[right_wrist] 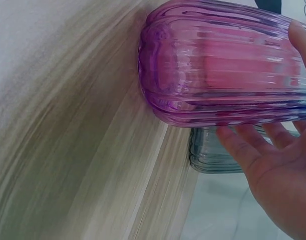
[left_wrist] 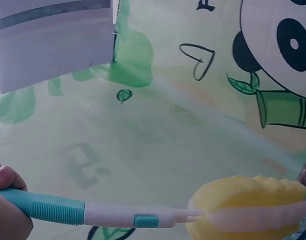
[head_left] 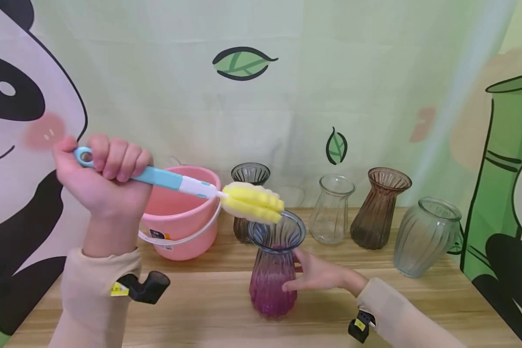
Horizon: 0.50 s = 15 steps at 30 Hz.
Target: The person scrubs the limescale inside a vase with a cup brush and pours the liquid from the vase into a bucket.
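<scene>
My left hand (head_left: pixel 108 179) is raised and grips the blue-and-white handle of a sponge bottle brush (head_left: pixel 252 202). The brush points right, its yellow and white sponge head overlapping the rim of a ribbed glass vase (head_left: pixel 274 285) in the head view. That vase stands upright on the table, bluish at its flared mouth and purple-pink below. From the right side my right hand (head_left: pixel 317 273) holds it, thumb across the front and fingers around the back. In the right wrist view the fingertips (right_wrist: pixel 233 140) lie along the ribbed glass (right_wrist: pixel 218 65).
A pink bucket (head_left: pixel 187 241) with a white handle stands behind on the left. Behind the held vase is a dark grey vase (head_left: pixel 242 229). To the right stand a clear vase (head_left: pixel 330 217), a brown vase (head_left: pixel 374 217) and a pale blue-grey vase (head_left: pixel 422 241). A printed curtain (head_left: pixel 165 87) hangs behind the wooden table (head_left: pixel 191 309).
</scene>
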### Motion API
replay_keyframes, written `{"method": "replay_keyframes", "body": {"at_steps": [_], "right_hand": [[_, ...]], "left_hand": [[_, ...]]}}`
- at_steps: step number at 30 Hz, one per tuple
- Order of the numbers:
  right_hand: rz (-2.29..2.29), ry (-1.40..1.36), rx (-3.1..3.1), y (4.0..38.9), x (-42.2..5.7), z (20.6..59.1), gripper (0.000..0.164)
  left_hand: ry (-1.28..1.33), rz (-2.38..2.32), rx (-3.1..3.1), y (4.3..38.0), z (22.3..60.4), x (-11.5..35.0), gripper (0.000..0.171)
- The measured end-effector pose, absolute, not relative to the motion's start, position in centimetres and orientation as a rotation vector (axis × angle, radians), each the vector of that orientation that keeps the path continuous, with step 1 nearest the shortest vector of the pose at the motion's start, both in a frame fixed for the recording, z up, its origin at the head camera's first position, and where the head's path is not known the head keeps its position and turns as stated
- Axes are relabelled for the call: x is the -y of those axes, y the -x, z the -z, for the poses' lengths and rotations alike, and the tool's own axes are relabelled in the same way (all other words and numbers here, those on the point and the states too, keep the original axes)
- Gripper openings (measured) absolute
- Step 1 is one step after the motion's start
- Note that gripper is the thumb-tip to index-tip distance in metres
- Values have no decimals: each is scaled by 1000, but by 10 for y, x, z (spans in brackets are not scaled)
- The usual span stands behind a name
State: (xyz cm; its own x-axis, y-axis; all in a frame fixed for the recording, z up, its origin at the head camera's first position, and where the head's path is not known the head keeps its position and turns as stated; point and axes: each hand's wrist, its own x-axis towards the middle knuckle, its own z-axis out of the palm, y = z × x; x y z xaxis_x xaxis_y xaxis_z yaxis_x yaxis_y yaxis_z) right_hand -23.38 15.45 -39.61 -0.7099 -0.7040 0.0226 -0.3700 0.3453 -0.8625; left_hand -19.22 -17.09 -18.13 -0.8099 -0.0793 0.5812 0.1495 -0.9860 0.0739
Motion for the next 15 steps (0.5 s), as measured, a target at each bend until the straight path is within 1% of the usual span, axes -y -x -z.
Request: {"method": "replay_keyframes", "body": {"at_steps": [7, 15], "right_hand": [[1310, 944, -2250, 233, -153, 395, 93], [1332, 924, -2238, 231, -153, 393, 92]], "left_hand": [[1080, 2835, 698, 201, 187, 135, 41], [1176, 2650, 1198, 210, 173, 107, 40]]}}
